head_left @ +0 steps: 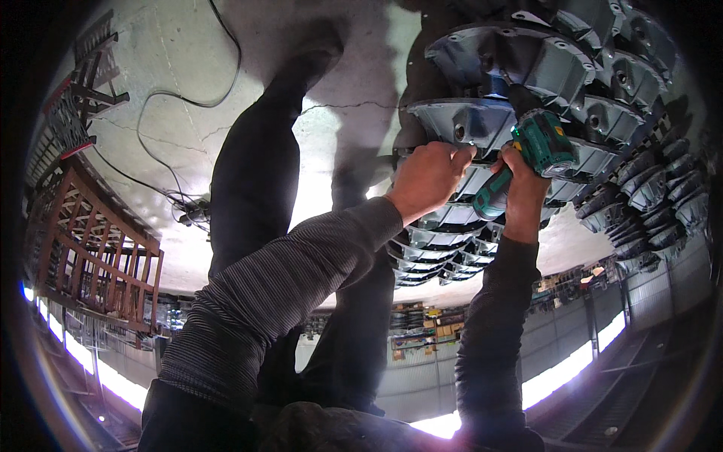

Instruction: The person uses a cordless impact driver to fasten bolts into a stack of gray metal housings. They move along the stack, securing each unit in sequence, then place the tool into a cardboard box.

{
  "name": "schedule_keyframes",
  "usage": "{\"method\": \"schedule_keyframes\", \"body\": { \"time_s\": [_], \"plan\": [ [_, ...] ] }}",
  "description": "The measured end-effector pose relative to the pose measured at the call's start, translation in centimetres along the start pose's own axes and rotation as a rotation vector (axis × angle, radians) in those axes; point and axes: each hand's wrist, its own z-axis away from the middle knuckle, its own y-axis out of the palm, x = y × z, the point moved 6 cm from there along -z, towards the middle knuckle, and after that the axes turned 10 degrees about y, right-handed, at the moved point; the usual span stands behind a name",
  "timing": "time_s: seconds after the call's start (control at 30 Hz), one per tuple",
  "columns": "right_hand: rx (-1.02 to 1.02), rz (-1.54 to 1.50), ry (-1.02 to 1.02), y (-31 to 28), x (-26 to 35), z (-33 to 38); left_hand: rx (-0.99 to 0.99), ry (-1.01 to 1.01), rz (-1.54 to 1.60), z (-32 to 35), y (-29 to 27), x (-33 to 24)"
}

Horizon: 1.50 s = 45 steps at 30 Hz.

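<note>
My right hand [520, 175] is wrapped round the grip of a green and black cordless drill [544, 142]. The drill's dark front end and thin bit point away from me, toward a grey metal casting [520, 64] with a curved flange and several holes. Just left of the drill, my left hand [431, 177] is closed, thumb against the bent fingers. It lies close to the edge of a nearer casting [467, 120] of the same shape. What the left fingers hold, if anything, is too small or hidden to make out.
More castings [444, 252] are stacked below and to the right, with another pile [648, 188] at the far right. A brown metal rack [98, 248] stands at left. A black cable [162, 94] winds across the concrete floor [361, 71] near my legs.
</note>
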Motion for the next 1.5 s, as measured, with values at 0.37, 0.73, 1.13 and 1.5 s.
{"method": "schedule_keyframes", "body": {
  "time_s": [0.37,0.73,1.13,1.5],
  "plan": [
    [0.044,-0.139,0.117,-3.0,-2.1,2.9,-0.072,-0.285,0.146,0.8,-4.9,2.6],
    [-0.005,-0.198,-0.092,1.4,11.1,-0.8,-0.056,-0.282,0.127,-1.7,-6.7,1.4],
    [-0.01,-0.132,-0.076,3.8,15.8,-3.7,-0.057,-0.34,0.204,-3.6,-8.3,0.3],
    [0.0,0.024,0.048,3.5,16.4,-4.4,-0.079,-0.324,0.27,-5.3,-9.8,-0.6]
  ]
}}
